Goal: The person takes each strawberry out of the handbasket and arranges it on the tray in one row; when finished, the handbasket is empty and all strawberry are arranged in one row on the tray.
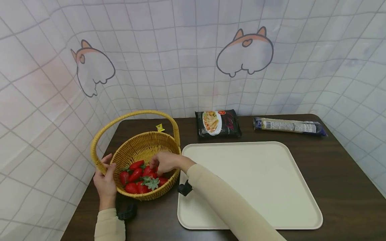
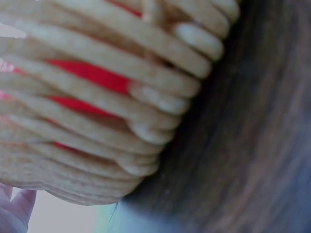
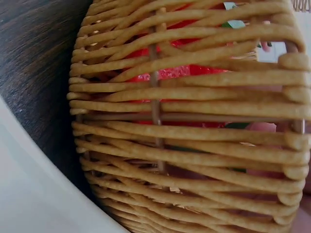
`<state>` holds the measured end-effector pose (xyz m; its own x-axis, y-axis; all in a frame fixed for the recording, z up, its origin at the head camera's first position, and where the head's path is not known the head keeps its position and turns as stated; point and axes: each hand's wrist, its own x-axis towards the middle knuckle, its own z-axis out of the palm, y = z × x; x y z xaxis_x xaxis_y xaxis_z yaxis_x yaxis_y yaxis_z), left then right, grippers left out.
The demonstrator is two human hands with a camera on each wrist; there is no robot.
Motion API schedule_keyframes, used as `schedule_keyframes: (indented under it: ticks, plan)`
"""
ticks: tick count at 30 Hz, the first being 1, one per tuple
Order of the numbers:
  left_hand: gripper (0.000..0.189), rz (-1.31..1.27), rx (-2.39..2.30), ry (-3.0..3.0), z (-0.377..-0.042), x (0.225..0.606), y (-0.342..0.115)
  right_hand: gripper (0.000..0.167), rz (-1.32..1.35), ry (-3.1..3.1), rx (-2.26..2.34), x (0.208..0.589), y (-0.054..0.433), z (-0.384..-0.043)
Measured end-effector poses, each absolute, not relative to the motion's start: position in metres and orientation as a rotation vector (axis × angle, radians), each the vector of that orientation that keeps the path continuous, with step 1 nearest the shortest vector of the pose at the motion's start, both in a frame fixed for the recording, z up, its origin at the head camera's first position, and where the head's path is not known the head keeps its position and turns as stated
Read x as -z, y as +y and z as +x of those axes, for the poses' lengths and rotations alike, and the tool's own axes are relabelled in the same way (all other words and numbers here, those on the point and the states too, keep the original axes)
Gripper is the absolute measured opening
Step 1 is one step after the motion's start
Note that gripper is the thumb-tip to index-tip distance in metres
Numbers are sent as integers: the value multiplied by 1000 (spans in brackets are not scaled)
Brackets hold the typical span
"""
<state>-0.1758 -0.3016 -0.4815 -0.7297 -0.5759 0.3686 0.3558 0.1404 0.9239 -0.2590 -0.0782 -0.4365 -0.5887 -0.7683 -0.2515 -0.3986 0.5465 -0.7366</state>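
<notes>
A yellow wicker basket (image 1: 144,198) with a tall arched handle stands at the table's left side. Several red strawberries (image 1: 136,174) with green leaf caps lie inside it. At the basket's left edge, near the foot of the handle, my left hand (image 1: 105,184) grips the rim, thumb inward. My right hand (image 1: 165,162) reaches over the right rim, its curled fingers pinching a strawberry among the others; the fingertips are partly hidden. In the right wrist view, the woven wall (image 3: 194,92) covers much of the fruit and hand.
A white tray (image 1: 250,174) lies right of the basket, under the right forearm. Behind it are a black food packet (image 1: 217,124) and a long clear-and-blue packet (image 1: 289,126). A small yellow wrapper (image 1: 160,127) lies behind the basket. A tile-patterned curtain (image 1: 193,67) surrounds the table.
</notes>
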Motion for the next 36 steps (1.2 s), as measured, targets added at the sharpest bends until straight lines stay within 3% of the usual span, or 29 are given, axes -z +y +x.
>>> schedule_keyframes:
  ticks: [17,26,36]
  plan:
    - [20,213,1700,-1723,-175,482,-301,12,-933,2355,1329,433,-58,-246]
    - [20,215,1699,-1736,-174,480,-301,21,-781,2384,1597,433,-36,-231]
    - [19,204,1726,-1716,-173,481,-299,27,-795,2269,1867,442,-21,-217]
